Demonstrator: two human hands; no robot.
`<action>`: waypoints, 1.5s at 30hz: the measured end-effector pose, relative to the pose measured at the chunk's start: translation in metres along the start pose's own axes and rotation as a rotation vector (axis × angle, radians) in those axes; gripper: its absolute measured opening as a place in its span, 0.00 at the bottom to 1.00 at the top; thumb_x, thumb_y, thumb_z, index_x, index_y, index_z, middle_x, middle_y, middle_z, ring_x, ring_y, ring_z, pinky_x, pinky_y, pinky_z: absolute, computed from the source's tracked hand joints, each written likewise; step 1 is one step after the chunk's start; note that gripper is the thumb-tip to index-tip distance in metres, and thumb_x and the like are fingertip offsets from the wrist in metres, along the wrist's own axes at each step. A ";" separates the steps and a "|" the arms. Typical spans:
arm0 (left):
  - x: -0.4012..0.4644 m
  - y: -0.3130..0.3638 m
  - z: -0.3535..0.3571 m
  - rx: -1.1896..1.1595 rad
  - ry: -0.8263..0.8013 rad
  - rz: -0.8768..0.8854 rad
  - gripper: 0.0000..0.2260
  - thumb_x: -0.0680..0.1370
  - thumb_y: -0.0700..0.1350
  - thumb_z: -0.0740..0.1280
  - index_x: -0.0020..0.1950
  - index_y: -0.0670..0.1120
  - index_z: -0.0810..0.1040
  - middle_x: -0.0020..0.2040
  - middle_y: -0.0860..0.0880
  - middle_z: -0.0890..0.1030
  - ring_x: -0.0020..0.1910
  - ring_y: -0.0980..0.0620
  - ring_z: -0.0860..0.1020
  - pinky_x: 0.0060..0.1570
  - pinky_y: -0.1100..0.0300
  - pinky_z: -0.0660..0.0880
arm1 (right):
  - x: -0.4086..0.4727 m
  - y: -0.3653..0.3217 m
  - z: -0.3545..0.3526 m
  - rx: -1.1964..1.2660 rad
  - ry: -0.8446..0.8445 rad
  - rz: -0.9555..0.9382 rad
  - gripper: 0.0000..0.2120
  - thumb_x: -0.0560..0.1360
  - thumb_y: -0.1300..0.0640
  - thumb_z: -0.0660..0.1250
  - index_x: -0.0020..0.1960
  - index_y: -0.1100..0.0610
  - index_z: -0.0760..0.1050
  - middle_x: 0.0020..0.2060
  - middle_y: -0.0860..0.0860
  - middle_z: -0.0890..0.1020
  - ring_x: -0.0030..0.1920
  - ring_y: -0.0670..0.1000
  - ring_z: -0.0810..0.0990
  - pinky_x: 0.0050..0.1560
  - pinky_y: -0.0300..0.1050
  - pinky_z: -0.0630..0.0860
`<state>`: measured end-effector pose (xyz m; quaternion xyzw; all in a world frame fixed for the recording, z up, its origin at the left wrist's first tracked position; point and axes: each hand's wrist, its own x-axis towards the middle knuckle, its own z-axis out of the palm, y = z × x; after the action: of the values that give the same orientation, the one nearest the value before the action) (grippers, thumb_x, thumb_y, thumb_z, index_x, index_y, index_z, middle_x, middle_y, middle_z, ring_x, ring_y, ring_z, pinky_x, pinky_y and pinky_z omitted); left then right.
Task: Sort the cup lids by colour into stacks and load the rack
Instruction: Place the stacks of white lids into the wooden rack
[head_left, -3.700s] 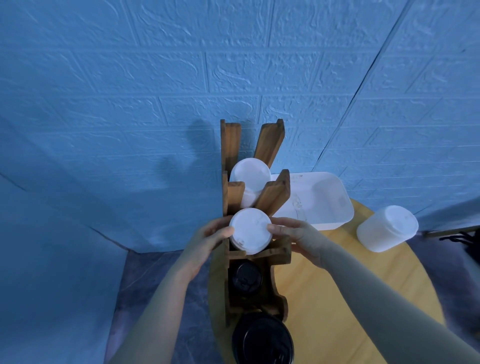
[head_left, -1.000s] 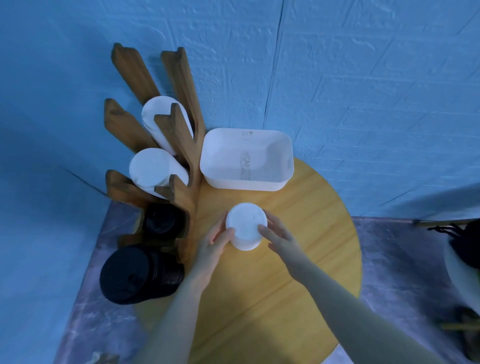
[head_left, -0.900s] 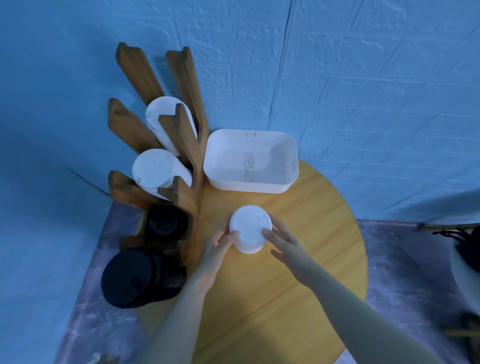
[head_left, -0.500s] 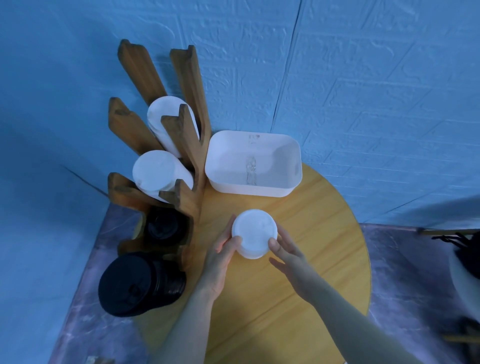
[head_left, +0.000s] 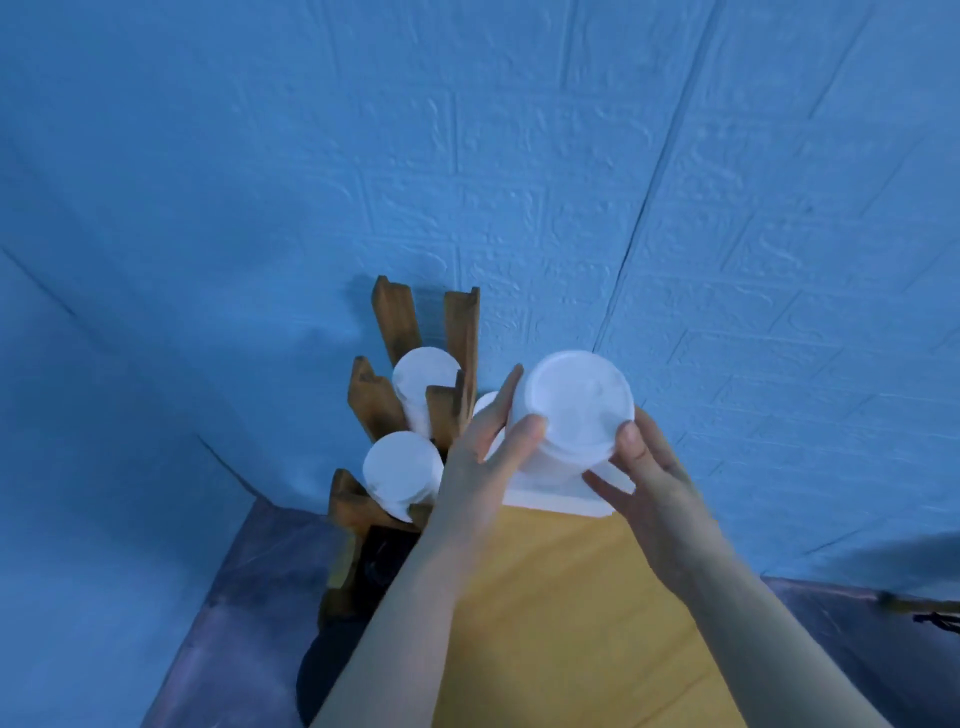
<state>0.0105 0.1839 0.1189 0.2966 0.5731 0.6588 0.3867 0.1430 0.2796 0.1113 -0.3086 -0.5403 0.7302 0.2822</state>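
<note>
- Nearest, both forearms reach up and forward over the round wooden table (head_left: 571, 623), the left one crossing the table's left edge.
- Next, the left hand (head_left: 483, 457) and the right hand (head_left: 649, 478) grip a stack of white lids (head_left: 574, 410) between them, raised clear of the table. The left thumb presses the stack's near-left side with the fingers stretched up along its left flank; the right thumb presses the near-right edge with the fingers curled beneath.
- Seen almost end-on, the stack's long axis points roughly at the camera, top lid facing us, lower end tipped away toward the white tub (head_left: 550, 501) behind it.
- Just left of the hands stands the wooden rack (head_left: 457, 410). Its upper two slots already carry white stacks, one at the top (head_left: 423, 384) and one lower (head_left: 400, 473). Black lids (head_left: 384, 561) sit dimly in the slots below.
- Judging by this, the held stack lies right of the rack, with the left hand nearer it. The load would call for a leftward carry and tilting the stack to match a slot's slope. Which slot is free I cannot tell.
- Farthest, a blue brick-textured wall (head_left: 519, 156) closes the corner.
</note>
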 end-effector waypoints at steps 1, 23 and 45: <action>0.003 0.009 -0.007 0.004 0.003 0.016 0.28 0.72 0.64 0.69 0.71 0.63 0.72 0.71 0.58 0.75 0.70 0.58 0.73 0.70 0.54 0.69 | 0.006 -0.006 0.007 -0.009 0.019 -0.004 0.46 0.52 0.27 0.76 0.65 0.46 0.75 0.60 0.46 0.81 0.64 0.46 0.77 0.64 0.52 0.73; 0.111 0.061 -0.160 0.282 -0.151 -0.057 0.26 0.67 0.66 0.67 0.66 0.66 0.76 0.64 0.60 0.79 0.66 0.56 0.75 0.64 0.48 0.74 | 0.110 -0.002 0.125 -0.171 -0.013 0.031 0.32 0.65 0.31 0.68 0.65 0.45 0.74 0.58 0.44 0.82 0.58 0.50 0.81 0.69 0.54 0.69; 0.116 0.011 -0.167 0.289 0.084 -0.132 0.16 0.80 0.56 0.66 0.59 0.46 0.81 0.54 0.51 0.83 0.51 0.57 0.80 0.40 0.66 0.71 | 0.107 0.006 0.141 -0.223 0.136 0.179 0.28 0.65 0.35 0.67 0.58 0.51 0.79 0.52 0.45 0.84 0.53 0.41 0.81 0.45 0.33 0.72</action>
<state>-0.1919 0.1943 0.0952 0.2830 0.6958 0.5546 0.3580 -0.0337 0.2713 0.1213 -0.4338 -0.5678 0.6654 0.2160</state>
